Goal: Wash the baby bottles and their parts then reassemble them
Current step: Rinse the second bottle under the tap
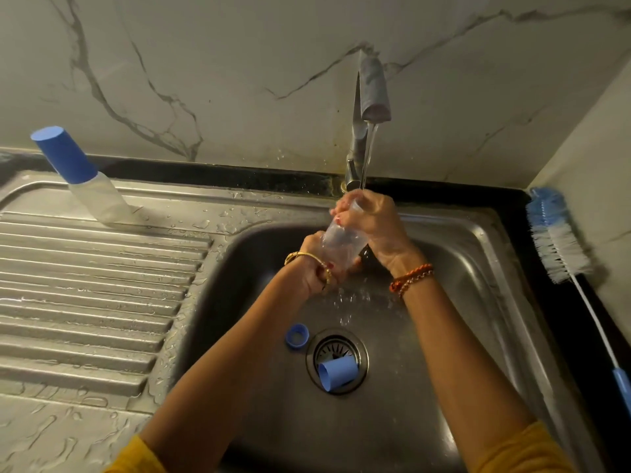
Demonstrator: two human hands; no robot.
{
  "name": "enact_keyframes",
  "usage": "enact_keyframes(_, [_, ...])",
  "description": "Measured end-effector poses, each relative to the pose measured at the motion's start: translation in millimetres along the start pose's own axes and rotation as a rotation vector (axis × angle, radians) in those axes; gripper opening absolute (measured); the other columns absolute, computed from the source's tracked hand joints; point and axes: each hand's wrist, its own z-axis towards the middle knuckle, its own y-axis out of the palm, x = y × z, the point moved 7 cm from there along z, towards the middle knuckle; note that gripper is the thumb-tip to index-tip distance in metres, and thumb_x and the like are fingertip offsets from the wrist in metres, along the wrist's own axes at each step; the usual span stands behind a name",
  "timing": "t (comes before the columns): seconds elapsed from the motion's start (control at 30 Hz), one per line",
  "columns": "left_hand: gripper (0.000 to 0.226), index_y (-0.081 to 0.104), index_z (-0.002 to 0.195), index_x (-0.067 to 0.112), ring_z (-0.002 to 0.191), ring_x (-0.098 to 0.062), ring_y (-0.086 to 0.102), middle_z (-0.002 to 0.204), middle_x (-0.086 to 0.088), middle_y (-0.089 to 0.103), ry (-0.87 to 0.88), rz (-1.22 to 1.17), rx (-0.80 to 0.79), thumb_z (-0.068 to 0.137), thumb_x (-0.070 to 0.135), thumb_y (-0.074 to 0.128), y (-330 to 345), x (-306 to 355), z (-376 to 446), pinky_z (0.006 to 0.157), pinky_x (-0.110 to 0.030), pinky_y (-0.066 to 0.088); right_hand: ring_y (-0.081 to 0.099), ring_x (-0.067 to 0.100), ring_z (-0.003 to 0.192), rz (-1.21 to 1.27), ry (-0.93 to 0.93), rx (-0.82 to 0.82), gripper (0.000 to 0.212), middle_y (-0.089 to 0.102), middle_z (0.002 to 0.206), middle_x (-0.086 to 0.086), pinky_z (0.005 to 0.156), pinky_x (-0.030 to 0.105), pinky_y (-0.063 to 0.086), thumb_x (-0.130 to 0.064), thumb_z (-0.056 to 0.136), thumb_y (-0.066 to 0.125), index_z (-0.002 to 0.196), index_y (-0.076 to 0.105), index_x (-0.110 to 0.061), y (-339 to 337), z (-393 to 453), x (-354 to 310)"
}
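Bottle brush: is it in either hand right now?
No: the bottle brush lies on the counter right of the sink, while both hands grip the clear bottle under the tap.

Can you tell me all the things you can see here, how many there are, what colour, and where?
Clear bottle: 1, see-through, held under the running water.
Capped bottle: 1, clear with blue cap, standing on the draining board.
Blue ring: 1, in the sink beside the drain.
Blue cap: 1, lying on the drain.
Bottle brush: 1, blue and white, on the black counter at right.
Tap: 1, silver, running.
Sink: 1, steel.
Left hand: grips the clear bottle's lower end.
Right hand: grips its upper end.
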Motion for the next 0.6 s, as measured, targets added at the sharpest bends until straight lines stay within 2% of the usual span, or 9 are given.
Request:
enact_keyframes(0.1, [0.031, 0.059, 0.077, -0.002, 0.037, -0.018, 0.056, 0.059, -0.015, 0.061, -0.248, -0.156, -0.496, 0.088, 0.023, 0.047, 31.0, -17.1, -18.6, 0.035, -0.019, 0.046, 0.06, 0.008, 0.081, -0.044, -0.038, -0.465, 0.007, 0.063, 0.073, -0.013, 0.073, 0.02, 0.05, -0.026, 0.063, 0.065, 0.069, 0.061, -0.024, 27.8, 6.0, -20.0])
enact_keyframes(0.17, [0.035, 0.061, 0.07, -0.003, 0.031, -0.017, 0.052, 0.056, -0.015, 0.058, -0.287, -0.282, -0.531, 0.084, 0.026, 0.048, 38.1, -14.2, -19.4, 0.029, -0.018, 0.042, 0.061, 0.007, 0.083, 0.044, -0.025, -0.637, 0.011, 0.064, 0.077, -0.013, 0.073, 0.022, 0.051, -0.022, 0.066, 0.064, 0.073, 0.066, -0.03, 34.1, 5.3, -25.9])
enact_keyframes(0.23, [0.043, 0.057, 0.078, 0.002, 0.027, -0.014, 0.048, 0.062, -0.013, 0.055, -0.265, -0.29, -0.388, 0.092, 0.036, 0.036, 39.8, -7.2, -22.2, 0.024, -0.014, 0.034, 0.06, 0.012, 0.087, 0.035, -0.002, -0.443, 0.013, 0.064, 0.081, -0.01, 0.074, 0.024, 0.051, -0.031, 0.063, 0.065, 0.076, 0.067, -0.03, 25.4, 10.3, -19.2])
enact_keyframes(0.3, [0.041, 0.053, 0.098, 0.007, 0.033, -0.015, 0.052, 0.084, -0.013, 0.056, -0.19, -0.328, -0.199, 0.098, 0.037, 0.026, 36.6, 2.3, -26.8, 0.025, -0.013, 0.033, 0.059, 0.015, 0.09, -0.04, 0.088, -0.03, 0.039, 0.062, 0.087, -0.004, 0.074, 0.025, 0.05, -0.045, 0.058, 0.067, 0.089, 0.065, -0.02, 8.9, 7.9, -2.3])
enact_keyframes(0.37, [0.04, 0.047, 0.127, 0.007, 0.054, -0.01, 0.053, 0.117, -0.014, 0.055, 0.005, -0.074, -0.033, 0.102, 0.028, 0.024, 28.0, 14.3, -17.4, 0.033, -0.011, 0.04, 0.054, 0.013, 0.093, -0.13, 0.167, 0.286, 0.052, 0.056, 0.097, -0.003, 0.071, 0.022, 0.047, -0.042, 0.07, 0.071, 0.111, 0.058, -0.014, 2.4, -9.1, 12.9])
enact_keyframes(0.43, [0.045, 0.036, 0.137, 0.006, 0.076, -0.012, 0.054, 0.126, -0.006, 0.049, 0.126, 0.303, 0.159, 0.1, 0.03, 0.034, 15.0, 20.2, -5.7, 0.054, -0.011, 0.046, 0.05, 0.011, 0.099, -0.212, 0.183, 0.346, 0.053, 0.052, 0.109, -0.002, 0.076, 0.023, 0.046, -0.034, 0.081, 0.068, 0.126, 0.048, -0.015, 0.5, -21.7, 21.1])
enact_keyframes(0.5, [0.055, 0.038, 0.133, 0.013, 0.093, -0.019, 0.054, 0.119, -0.005, 0.052, 0.23, 0.594, 0.296, 0.089, 0.044, 0.051, 8.5, 16.3, 4.3, 0.075, -0.024, 0.044, 0.054, 0.013, 0.1, -0.328, 0.184, 0.261, 0.054, 0.056, 0.113, 0.003, 0.08, 0.026, 0.049, -0.036, 0.083, 0.065, 0.128, 0.046, -0.014, -3.4, -24.0, 23.3])
enact_keyframes(0.57, [0.06, 0.037, 0.135, 0.018, 0.101, -0.021, 0.052, 0.122, -0.005, 0.051, 0.208, 0.493, 0.357, 0.085, 0.046, 0.054, 6.2, 4.1, 7.5, 0.084, -0.031, 0.044, 0.059, 0.018, 0.1, -0.511, 0.155, 0.203, 0.055, 0.061, 0.112, 0.007, 0.078, 0.029, 0.052, -0.042, 0.082, 0.063, 0.125, 0.05, -0.011, -7.4, -23.6, 19.8])
enact_keyframes(0.6, [0.059, 0.032, 0.138, 0.019, 0.111, -0.024, 0.05, 0.132, -0.008, 0.045, 0.203, 0.477, 0.29, 0.088, 0.044, 0.05, 7.7, 2.6, 14.1, 0.091, -0.033, 0.045, 0.06, 0.019, 0.099, -0.597, 0.119, 0.226, 0.056, 0.062, 0.11, 0.007, 0.076, 0.03, 0.052, -0.046, 0.081, 0.062, 0.123, 0.052, -0.01, -8.4, -23.6, 15.3])
